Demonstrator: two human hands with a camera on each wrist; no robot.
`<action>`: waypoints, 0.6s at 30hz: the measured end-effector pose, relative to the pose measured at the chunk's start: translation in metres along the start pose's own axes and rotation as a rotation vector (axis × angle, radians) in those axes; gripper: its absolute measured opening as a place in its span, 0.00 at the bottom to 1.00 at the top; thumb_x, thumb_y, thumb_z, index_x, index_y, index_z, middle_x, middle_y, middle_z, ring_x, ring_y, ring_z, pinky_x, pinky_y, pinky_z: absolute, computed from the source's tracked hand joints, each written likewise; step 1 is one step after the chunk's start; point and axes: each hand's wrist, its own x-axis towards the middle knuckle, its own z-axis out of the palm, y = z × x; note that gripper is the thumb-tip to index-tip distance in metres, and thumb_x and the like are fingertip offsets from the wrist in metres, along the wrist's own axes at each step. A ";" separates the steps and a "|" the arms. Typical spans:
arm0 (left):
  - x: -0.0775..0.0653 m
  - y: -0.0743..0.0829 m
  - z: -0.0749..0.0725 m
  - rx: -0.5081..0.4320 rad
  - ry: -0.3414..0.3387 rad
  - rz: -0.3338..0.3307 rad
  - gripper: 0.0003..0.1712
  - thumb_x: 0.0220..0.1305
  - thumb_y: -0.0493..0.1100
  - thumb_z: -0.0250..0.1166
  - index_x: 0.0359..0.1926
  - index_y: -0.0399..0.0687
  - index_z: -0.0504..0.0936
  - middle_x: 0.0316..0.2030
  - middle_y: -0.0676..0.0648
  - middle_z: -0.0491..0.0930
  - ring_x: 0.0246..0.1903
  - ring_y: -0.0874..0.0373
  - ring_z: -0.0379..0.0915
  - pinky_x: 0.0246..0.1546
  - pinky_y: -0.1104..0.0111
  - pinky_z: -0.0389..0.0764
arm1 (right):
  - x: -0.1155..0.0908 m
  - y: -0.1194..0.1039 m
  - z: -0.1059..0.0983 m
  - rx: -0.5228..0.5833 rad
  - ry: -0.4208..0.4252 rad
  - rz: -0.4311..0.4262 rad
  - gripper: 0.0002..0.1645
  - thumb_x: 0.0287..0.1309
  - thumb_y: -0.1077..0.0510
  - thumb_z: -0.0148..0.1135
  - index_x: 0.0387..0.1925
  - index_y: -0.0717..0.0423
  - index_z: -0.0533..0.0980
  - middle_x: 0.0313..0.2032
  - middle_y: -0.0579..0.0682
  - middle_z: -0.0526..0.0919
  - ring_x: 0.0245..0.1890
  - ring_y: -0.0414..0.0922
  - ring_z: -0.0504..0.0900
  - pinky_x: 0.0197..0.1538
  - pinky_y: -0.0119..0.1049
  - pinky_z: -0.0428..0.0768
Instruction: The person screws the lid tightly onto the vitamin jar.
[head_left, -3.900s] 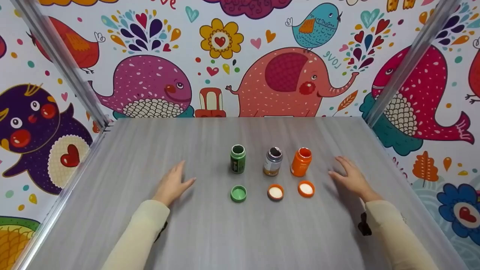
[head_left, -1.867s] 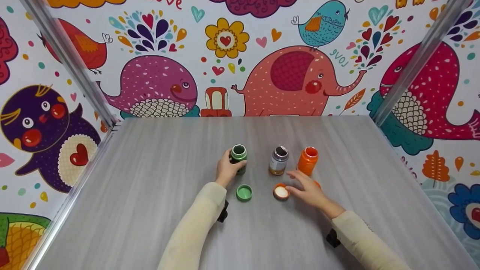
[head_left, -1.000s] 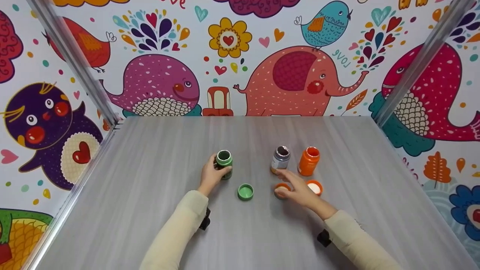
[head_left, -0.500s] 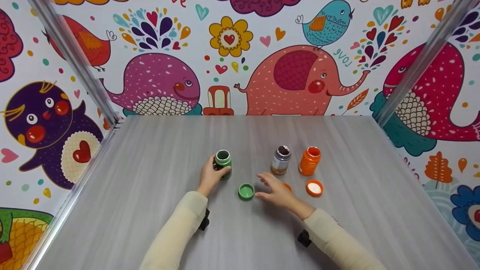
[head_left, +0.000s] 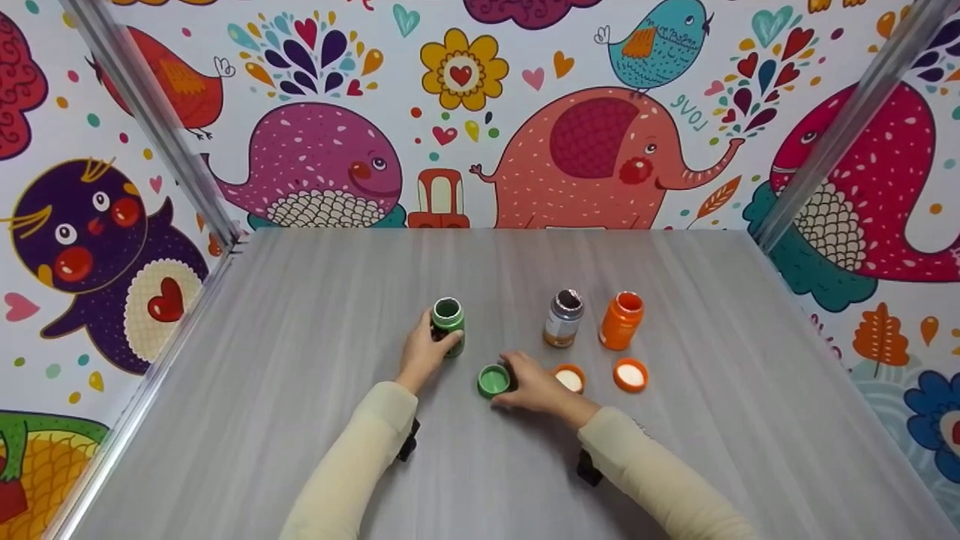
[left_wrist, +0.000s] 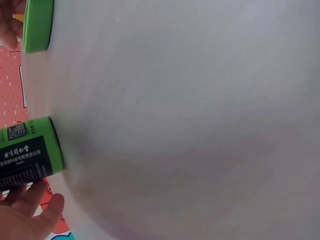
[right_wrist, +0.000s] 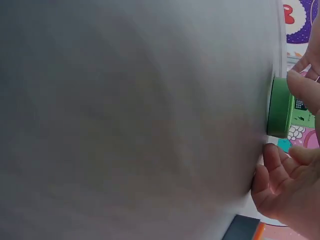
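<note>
In the head view, my left hand (head_left: 426,352) grips an uncapped green bottle (head_left: 454,343), which stands upright with its mouth up. Its dark label shows in the left wrist view, above the left fingers (left_wrist: 49,215). My right hand (head_left: 536,384) is around a green lid (head_left: 493,382) lying hollow side up on the table. The thumb is on one side of the lid and the fingers on the other. In the right wrist view a small gap shows between the fingers (right_wrist: 272,160) and the lid (right_wrist: 280,107).
An uncapped grey bottle (head_left: 564,319) and an uncapped orange bottle (head_left: 622,321) stand to the right. In front of them lie a grey lid with an orange rim (head_left: 571,379), partly behind the right hand, and an orange lid (head_left: 631,375). Patterned walls border the grey table (head_left: 337,285).
My hands came in from the sides. The left took hold of the green bottle and moved it left. The right passed over the grey-and-orange lid, then went left to the green lid.
</note>
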 end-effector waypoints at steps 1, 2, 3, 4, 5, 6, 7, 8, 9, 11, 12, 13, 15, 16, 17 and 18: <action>0.000 -0.001 0.000 0.003 0.000 -0.003 0.36 0.56 0.46 0.65 0.62 0.39 0.62 0.54 0.37 0.73 0.54 0.46 0.69 0.54 0.55 0.69 | 0.001 0.000 0.000 -0.014 -0.006 -0.004 0.43 0.43 0.50 0.71 0.56 0.69 0.65 0.50 0.61 0.72 0.51 0.55 0.72 0.54 0.49 0.71; 0.000 -0.002 0.001 0.005 0.000 -0.005 0.36 0.56 0.46 0.65 0.62 0.39 0.62 0.54 0.36 0.73 0.54 0.46 0.69 0.55 0.55 0.69 | 0.001 0.000 0.001 -0.033 -0.011 -0.012 0.41 0.43 0.50 0.71 0.55 0.68 0.66 0.49 0.60 0.73 0.50 0.55 0.72 0.52 0.49 0.71; -0.001 -0.003 0.001 0.006 0.000 -0.005 0.36 0.56 0.46 0.65 0.62 0.38 0.62 0.54 0.36 0.73 0.55 0.46 0.69 0.55 0.55 0.68 | 0.002 0.000 0.002 -0.056 -0.019 -0.019 0.40 0.44 0.50 0.71 0.54 0.67 0.67 0.48 0.59 0.73 0.49 0.54 0.73 0.51 0.48 0.72; -0.001 -0.003 0.001 0.006 0.001 -0.005 0.36 0.57 0.46 0.65 0.62 0.38 0.62 0.54 0.36 0.73 0.55 0.46 0.69 0.55 0.55 0.68 | 0.003 0.000 0.002 -0.077 -0.024 -0.026 0.38 0.45 0.49 0.70 0.54 0.66 0.68 0.47 0.58 0.74 0.48 0.53 0.74 0.50 0.47 0.73; -0.001 -0.004 0.001 0.003 0.002 -0.006 0.36 0.57 0.46 0.65 0.62 0.38 0.62 0.54 0.36 0.73 0.55 0.46 0.68 0.55 0.55 0.68 | 0.003 -0.001 0.002 -0.097 -0.026 -0.032 0.36 0.45 0.49 0.69 0.53 0.64 0.69 0.47 0.56 0.74 0.48 0.51 0.74 0.49 0.46 0.73; -0.001 -0.004 0.001 -0.003 0.004 -0.007 0.36 0.57 0.46 0.65 0.62 0.38 0.62 0.54 0.36 0.73 0.55 0.46 0.68 0.55 0.55 0.68 | 0.004 -0.001 0.003 -0.116 -0.025 -0.042 0.34 0.46 0.49 0.69 0.52 0.63 0.70 0.46 0.55 0.74 0.47 0.51 0.74 0.49 0.45 0.74; -0.001 -0.004 0.001 -0.007 0.006 -0.006 0.36 0.57 0.46 0.65 0.63 0.39 0.62 0.54 0.37 0.72 0.55 0.46 0.68 0.55 0.55 0.68 | 0.004 -0.001 0.003 -0.130 -0.021 -0.051 0.33 0.47 0.49 0.68 0.51 0.63 0.70 0.46 0.55 0.74 0.47 0.50 0.75 0.48 0.45 0.74; -0.002 -0.003 0.001 -0.010 0.010 -0.002 0.35 0.57 0.46 0.65 0.62 0.39 0.62 0.54 0.37 0.72 0.55 0.46 0.68 0.55 0.55 0.68 | 0.004 -0.001 0.003 -0.138 -0.018 -0.053 0.32 0.47 0.49 0.68 0.51 0.62 0.71 0.45 0.54 0.74 0.46 0.50 0.75 0.48 0.44 0.74; -0.002 -0.003 0.001 -0.015 0.011 0.001 0.35 0.57 0.46 0.65 0.63 0.39 0.62 0.54 0.36 0.72 0.55 0.46 0.68 0.55 0.55 0.67 | 0.004 0.000 0.003 -0.143 -0.014 -0.053 0.31 0.47 0.50 0.68 0.50 0.61 0.71 0.45 0.53 0.75 0.46 0.49 0.75 0.48 0.44 0.74; -0.002 -0.003 0.002 -0.023 0.012 0.007 0.35 0.57 0.46 0.64 0.63 0.39 0.62 0.54 0.37 0.72 0.55 0.46 0.68 0.56 0.55 0.67 | 0.004 0.000 0.002 -0.147 -0.004 -0.054 0.30 0.47 0.50 0.68 0.50 0.61 0.72 0.44 0.53 0.75 0.45 0.49 0.76 0.48 0.44 0.74; -0.003 -0.003 0.003 -0.027 0.012 0.009 0.35 0.57 0.46 0.64 0.62 0.39 0.62 0.54 0.37 0.72 0.55 0.46 0.68 0.56 0.55 0.67 | 0.003 0.000 0.002 -0.147 0.001 -0.058 0.29 0.47 0.50 0.68 0.49 0.61 0.72 0.44 0.53 0.75 0.45 0.49 0.76 0.47 0.44 0.75; -0.003 -0.003 0.003 -0.023 0.014 0.013 0.35 0.57 0.46 0.65 0.62 0.39 0.62 0.54 0.37 0.72 0.55 0.46 0.68 0.56 0.55 0.67 | 0.003 0.001 0.002 -0.150 0.007 -0.063 0.29 0.47 0.51 0.68 0.49 0.61 0.72 0.43 0.52 0.75 0.44 0.48 0.76 0.47 0.44 0.75; -0.003 -0.004 0.004 -0.022 0.018 0.018 0.35 0.57 0.46 0.64 0.62 0.38 0.62 0.54 0.36 0.72 0.55 0.46 0.67 0.56 0.54 0.67 | 0.003 0.002 0.002 -0.160 0.014 -0.074 0.29 0.46 0.51 0.69 0.48 0.61 0.72 0.43 0.53 0.75 0.44 0.48 0.76 0.48 0.43 0.74; -0.002 -0.004 0.005 -0.020 0.021 0.020 0.35 0.57 0.46 0.65 0.62 0.38 0.62 0.54 0.36 0.72 0.55 0.46 0.67 0.56 0.54 0.66 | 0.003 0.003 0.002 -0.167 0.016 -0.081 0.29 0.46 0.51 0.69 0.48 0.61 0.72 0.43 0.53 0.76 0.44 0.48 0.76 0.47 0.43 0.75; -0.002 -0.005 0.005 -0.019 0.024 0.019 0.35 0.57 0.46 0.65 0.62 0.39 0.62 0.54 0.36 0.72 0.55 0.45 0.67 0.56 0.54 0.66 | 0.003 0.003 0.001 -0.169 0.018 -0.086 0.29 0.46 0.51 0.69 0.48 0.61 0.72 0.43 0.53 0.76 0.44 0.48 0.76 0.47 0.43 0.75; -0.001 -0.005 0.006 -0.015 0.027 0.021 0.35 0.57 0.46 0.65 0.62 0.38 0.62 0.54 0.36 0.72 0.55 0.45 0.67 0.56 0.54 0.67 | 0.003 0.003 0.001 -0.171 0.016 -0.086 0.29 0.46 0.51 0.69 0.48 0.61 0.72 0.43 0.53 0.76 0.43 0.48 0.76 0.47 0.42 0.75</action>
